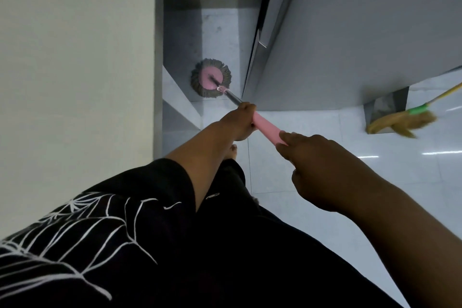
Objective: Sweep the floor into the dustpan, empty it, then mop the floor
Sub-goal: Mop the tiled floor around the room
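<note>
A round mop head [210, 78], pink disc with grey strands, lies flat on the pale tiled floor [312, 147] in a narrow gap between a wall and a grey appliance. Its metal pole leads back to a pink handle [266, 129]. My left hand [238, 121] grips the handle at its front end. My right hand [322, 170] holds the handle's rear end, fingers curled around it. A straw broom [402, 121] with a green collar and yellow stick leans at the right beside a metal dustpan [386, 105].
A pale wall [75, 57] fills the left side. A tall grey appliance [350, 32] stands on the right of the gap. A low white step [180, 105] juts out at the wall's foot. My dark clothing with a white web print covers the bottom.
</note>
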Motion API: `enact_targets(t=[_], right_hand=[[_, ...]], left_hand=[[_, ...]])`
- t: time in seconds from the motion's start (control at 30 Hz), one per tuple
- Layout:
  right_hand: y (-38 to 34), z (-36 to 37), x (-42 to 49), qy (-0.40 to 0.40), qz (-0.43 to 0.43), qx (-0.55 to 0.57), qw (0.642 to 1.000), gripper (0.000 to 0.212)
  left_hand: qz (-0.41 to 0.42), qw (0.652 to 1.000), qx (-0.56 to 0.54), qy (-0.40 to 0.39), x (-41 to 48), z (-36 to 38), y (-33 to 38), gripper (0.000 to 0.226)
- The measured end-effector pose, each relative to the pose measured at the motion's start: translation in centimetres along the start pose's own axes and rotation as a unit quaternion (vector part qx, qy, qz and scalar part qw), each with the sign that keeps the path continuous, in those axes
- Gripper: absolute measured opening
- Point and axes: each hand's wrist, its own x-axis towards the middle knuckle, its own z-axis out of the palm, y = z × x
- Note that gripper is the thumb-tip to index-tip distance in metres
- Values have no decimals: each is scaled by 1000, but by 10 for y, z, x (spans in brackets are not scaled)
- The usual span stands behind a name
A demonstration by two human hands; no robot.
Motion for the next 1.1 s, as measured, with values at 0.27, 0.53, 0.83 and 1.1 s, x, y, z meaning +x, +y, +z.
enact_targets(t=[0.27,0.53,0.83,1.1], right_hand=[[-8,-39,118,17,-23,1,1000,40],[-4,-69,221,27,-43,8,999,51],[-4,-65,245,29,-57,11,998,56],[13,-43,200,41,-81,8,996,48]], left_hand=[[-19,999,15,25,65,-79,-68,51],[-89,995,39,28,129,-141,-120,54],[-135,990,30,14,145,-150,-133,59],[-139,990,-11,-6,121,-115,-107,68]])
